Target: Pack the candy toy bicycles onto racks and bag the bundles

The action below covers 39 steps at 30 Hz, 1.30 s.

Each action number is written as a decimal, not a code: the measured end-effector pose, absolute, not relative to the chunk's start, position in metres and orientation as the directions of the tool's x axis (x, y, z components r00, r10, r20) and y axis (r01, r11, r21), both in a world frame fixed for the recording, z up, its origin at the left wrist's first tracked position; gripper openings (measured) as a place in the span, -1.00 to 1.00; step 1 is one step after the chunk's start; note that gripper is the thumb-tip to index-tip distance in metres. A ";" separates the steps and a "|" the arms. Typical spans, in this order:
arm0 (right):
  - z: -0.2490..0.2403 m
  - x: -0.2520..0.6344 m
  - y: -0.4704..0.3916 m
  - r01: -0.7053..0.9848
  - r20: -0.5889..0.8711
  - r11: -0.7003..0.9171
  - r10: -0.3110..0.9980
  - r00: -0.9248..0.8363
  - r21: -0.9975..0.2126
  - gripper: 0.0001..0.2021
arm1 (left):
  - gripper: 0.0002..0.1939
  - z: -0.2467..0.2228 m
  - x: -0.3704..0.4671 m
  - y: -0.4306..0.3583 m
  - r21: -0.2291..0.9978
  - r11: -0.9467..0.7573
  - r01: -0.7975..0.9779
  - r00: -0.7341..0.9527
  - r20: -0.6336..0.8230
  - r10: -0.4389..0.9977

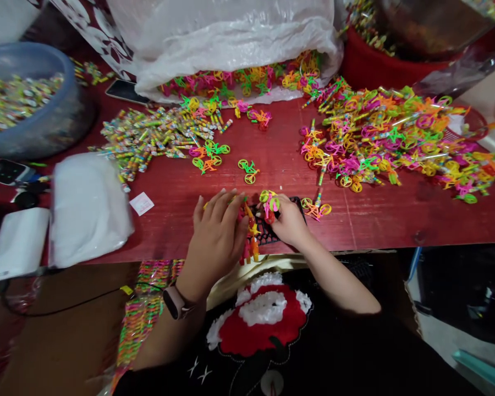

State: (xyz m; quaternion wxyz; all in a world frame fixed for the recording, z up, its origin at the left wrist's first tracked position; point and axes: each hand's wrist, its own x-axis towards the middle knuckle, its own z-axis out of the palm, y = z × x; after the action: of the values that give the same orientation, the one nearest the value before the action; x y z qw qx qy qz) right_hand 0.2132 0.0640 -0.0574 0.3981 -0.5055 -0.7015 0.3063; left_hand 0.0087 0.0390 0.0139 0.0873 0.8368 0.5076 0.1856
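My left hand (216, 234) lies curled over a small bunch of candy sticks and toy parts (249, 242) at the near edge of the red table (355, 220). My right hand (286, 220) pinches a pink and green plastic toy bicycle (269, 203) just above a black mesh tray (268, 234). The two hands nearly touch. An orange toy bicycle (317, 209) lies just right of my right hand, and a green and yellow one (248, 170) lies beyond the hands.
A big heap of bright toy bicycles (396, 137) covers the right side. Wrapped candy sticks (148, 137) are piled at the left centre. A white plastic bag (231, 38) spills more bicycles at the back. A blue bowl (28, 99) and white bags (86, 206) stand left.
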 end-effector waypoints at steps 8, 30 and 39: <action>-0.060 0.205 0.066 0.551 0.262 0.334 0.942 -0.207 -0.765 -0.75 | -0.56 0.014 0.009 0.042 0.360 -0.477 0.802 0.425 0.218 0.879; -0.066 0.203 0.062 0.414 0.366 0.407 0.913 -0.179 -0.814 -0.71 | -0.63 0.036 0.018 0.133 0.539 -0.671 0.509 0.781 0.039 0.623; -0.047 0.209 0.051 0.022 0.201 0.201 0.979 -0.025 -0.979 -0.78 | -0.70 0.032 0.018 0.121 0.571 -0.664 0.482 0.753 0.117 0.647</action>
State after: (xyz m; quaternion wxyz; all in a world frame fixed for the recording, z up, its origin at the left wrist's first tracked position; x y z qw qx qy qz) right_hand 0.2091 0.0512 -0.0470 0.5363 -0.4474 -0.5595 0.4463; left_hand 0.0176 0.1208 0.0321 0.2628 0.8986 0.3143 0.1568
